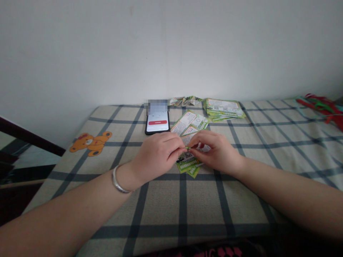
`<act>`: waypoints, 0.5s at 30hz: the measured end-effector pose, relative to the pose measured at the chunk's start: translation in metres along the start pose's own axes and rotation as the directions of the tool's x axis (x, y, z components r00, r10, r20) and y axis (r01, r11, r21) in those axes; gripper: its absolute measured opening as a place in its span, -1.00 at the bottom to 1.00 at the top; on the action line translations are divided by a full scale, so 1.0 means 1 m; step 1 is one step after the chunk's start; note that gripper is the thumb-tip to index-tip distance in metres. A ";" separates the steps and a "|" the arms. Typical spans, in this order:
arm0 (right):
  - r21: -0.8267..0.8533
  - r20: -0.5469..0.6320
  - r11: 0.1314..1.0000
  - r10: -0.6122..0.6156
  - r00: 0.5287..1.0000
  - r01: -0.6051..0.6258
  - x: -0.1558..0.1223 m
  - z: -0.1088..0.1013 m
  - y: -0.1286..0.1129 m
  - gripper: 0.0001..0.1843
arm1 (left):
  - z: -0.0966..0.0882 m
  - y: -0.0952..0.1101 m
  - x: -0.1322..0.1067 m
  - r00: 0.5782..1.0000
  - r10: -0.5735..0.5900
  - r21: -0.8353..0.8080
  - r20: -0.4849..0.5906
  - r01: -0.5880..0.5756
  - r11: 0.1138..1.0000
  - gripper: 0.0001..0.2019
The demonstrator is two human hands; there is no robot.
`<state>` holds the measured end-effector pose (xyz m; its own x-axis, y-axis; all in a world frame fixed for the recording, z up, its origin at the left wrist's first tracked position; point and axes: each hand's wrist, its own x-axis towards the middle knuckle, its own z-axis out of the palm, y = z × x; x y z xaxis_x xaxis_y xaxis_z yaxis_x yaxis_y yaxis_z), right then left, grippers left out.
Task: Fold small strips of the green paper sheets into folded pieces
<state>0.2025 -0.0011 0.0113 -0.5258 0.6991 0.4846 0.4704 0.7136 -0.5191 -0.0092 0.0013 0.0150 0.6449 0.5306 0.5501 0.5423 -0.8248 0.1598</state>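
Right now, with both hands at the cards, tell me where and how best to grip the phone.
Probably by the two long edges of the phone, around its near half, coming from above and the left: it lies flat, screen up, its far end near the wall, with cards close along its right edge and the left hand just in front.
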 end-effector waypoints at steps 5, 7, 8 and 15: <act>-0.025 0.000 0.999 -0.036 0.999 0.036 0.000 0.000 -0.002 -0.93 | 0.002 -0.002 -0.001 0.999 0.033 0.014 -0.010 -0.033 0.999 -0.89; -0.021 -0.002 0.999 -0.033 0.999 0.032 0.000 0.000 -0.002 -0.94 | 0.002 -0.003 -0.001 0.999 0.027 0.000 -0.022 -0.027 1.000 -0.89; -0.019 -0.003 0.999 -0.031 1.000 0.030 0.000 0.000 -0.002 -0.94 | 0.002 -0.003 -0.001 1.000 0.021 -0.014 -0.023 -0.022 1.000 -0.89; -0.013 -0.015 0.999 -0.052 0.999 0.052 0.001 0.001 -0.003 -0.96 | 0.002 0.002 0.001 1.000 -0.005 -0.131 -0.021 0.002 0.991 -0.89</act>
<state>0.1995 -0.0029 0.0127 -0.5387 0.6616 0.5217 0.4518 0.7495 -0.4839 -0.0066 0.0008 0.0139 0.6306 0.5303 0.5667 0.4682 -0.8423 0.2671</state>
